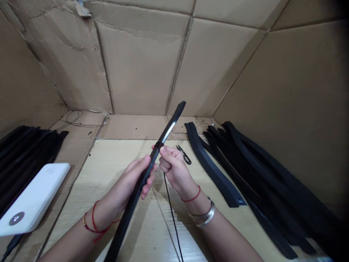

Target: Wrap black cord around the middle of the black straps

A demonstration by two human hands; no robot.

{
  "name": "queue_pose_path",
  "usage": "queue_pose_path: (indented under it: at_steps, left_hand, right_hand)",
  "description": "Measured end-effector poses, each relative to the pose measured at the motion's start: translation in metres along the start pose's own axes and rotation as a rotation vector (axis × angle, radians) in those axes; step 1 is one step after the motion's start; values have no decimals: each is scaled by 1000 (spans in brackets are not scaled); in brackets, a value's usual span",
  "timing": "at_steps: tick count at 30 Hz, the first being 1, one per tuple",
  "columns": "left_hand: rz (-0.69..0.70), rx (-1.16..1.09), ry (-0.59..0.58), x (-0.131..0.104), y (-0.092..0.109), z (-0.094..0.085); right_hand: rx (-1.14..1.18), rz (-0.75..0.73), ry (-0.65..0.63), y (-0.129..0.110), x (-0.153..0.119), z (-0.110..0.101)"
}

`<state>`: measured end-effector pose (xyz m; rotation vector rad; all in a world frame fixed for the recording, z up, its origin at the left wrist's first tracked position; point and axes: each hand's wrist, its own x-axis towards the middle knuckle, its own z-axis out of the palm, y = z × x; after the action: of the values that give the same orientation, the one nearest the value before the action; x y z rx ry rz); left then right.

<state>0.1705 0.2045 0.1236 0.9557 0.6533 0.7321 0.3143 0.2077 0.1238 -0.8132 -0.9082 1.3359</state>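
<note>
A long black strip (128,214) runs slantwise up from the bottom edge, with a shiny highlight near its far end. My left hand (136,173) is closed around its middle, thumb on top and fingertips showing on the right side. A dark band (158,145) wraps the strip just above that grip. My right hand (173,163) is closed in a pinch beside the band, its thumb against the strip's edge. From under its fingers a thin black cord (169,203) hangs toward the bottom edge. Small black thread snips (184,154) lie just beyond my right hand.
Several black strips (245,167) are piled at the right, one (212,167) lying nearer the middle. More dark strips (24,149) lie at the left beside a white power bank (35,198). Loose thin cord (73,118) coils at the back left. Cardboard walls (141,65) enclose the table.
</note>
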Motion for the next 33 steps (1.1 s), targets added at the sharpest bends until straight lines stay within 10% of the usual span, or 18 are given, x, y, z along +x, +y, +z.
queue_pose_path:
  at_steps: [4,18,27,33]
  left_hand:
    - [58,390,51,-1,3,-5]
    - [-160,-231,-432,16,-1,-24]
    - [-92,-246,-345,14,-4,-20]
    - [-131,-422,-523,4,1,-15]
  right_hand:
    - [-54,-20,69,1,1,1]
    - [-26,1,93,0,3,1]
    - [9,18,89,-2,1,3]
    - [43,-33,35,-3,-3,5]
